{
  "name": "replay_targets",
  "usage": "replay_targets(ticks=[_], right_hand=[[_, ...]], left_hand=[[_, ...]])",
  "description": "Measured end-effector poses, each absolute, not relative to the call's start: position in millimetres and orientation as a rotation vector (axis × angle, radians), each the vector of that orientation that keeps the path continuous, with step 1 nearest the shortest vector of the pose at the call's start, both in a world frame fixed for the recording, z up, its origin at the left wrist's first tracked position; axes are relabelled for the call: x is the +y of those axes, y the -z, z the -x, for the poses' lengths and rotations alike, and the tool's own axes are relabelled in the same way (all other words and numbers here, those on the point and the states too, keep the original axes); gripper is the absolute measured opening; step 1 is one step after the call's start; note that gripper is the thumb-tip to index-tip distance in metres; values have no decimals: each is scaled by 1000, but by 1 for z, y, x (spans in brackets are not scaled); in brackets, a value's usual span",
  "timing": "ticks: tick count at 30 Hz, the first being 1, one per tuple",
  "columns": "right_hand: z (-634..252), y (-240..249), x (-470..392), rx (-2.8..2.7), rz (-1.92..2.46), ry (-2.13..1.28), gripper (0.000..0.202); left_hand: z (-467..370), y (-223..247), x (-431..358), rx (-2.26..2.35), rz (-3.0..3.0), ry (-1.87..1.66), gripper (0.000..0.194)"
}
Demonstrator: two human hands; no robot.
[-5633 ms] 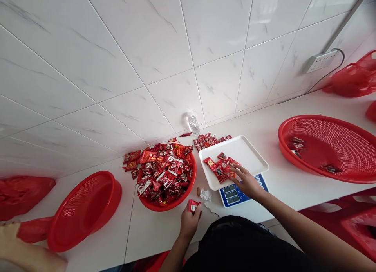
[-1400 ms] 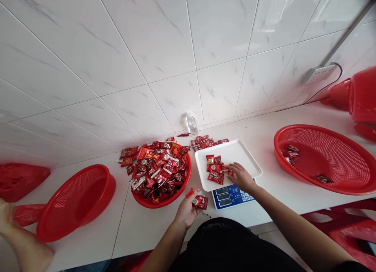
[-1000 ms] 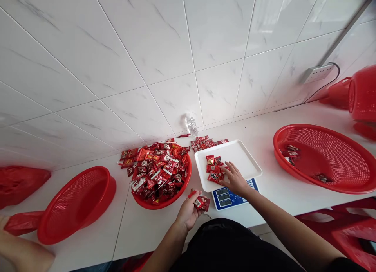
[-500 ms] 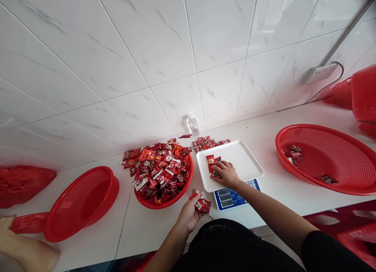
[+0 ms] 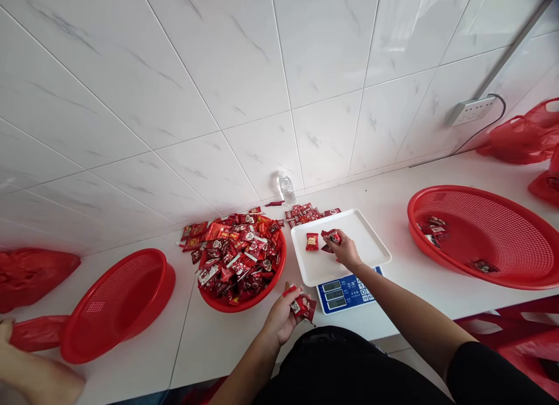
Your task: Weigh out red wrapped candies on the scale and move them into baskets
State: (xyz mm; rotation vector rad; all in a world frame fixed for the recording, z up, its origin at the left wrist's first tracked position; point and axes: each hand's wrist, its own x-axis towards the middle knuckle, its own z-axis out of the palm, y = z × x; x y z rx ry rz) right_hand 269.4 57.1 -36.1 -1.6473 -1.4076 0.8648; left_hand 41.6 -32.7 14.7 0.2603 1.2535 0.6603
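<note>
My left hand (image 5: 283, 319) is closed around several red snack packets (image 5: 303, 306), just in front of the scale's left side. Over the white tray (image 5: 371, 254) my right hand (image 5: 348, 252) grips red and dark packets (image 5: 332, 236) between thumb and fingers; how many is hidden. One red packet (image 5: 311, 242) with a pale picture lies on the tray's left part. Beneath the tray is a blue digital scale (image 5: 349, 292) with small displays and keys, its digits too small to read. To the left, a red basket (image 5: 282, 277) is heaped with wrapped snacks (image 5: 238, 256).
Loose packets (image 5: 301, 214) lie behind the tray near a clear bottle (image 5: 287, 189). A red basket (image 5: 484, 195) with a few packets stands right; another red basket (image 5: 126, 300) is left. Another person's arm (image 5: 39, 367) reaches in at lower left. Red bags (image 5: 519, 140) sit far right.
My right hand has gathered packets from the tray and lifted slightly, leaving one packet lying there. My left hand stays in place with its packets. At far right, the red bag has shifted.
</note>
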Motion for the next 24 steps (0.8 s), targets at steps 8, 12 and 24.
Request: replay_targets(ticks=[8,12,24], right_hand=[[-239,18,18,-1258,1401,-1434,48],[-223,4,0,-1369,1347,-1374,35],[-219,-9,-16,-1717,1490,-1168,56]], left_hand=[[-64,-23,-6,981,-263,-669,36],[-75,-24,0,934,-248,-541,55],[-78,-18,-2,1160,-322,-561,51]])
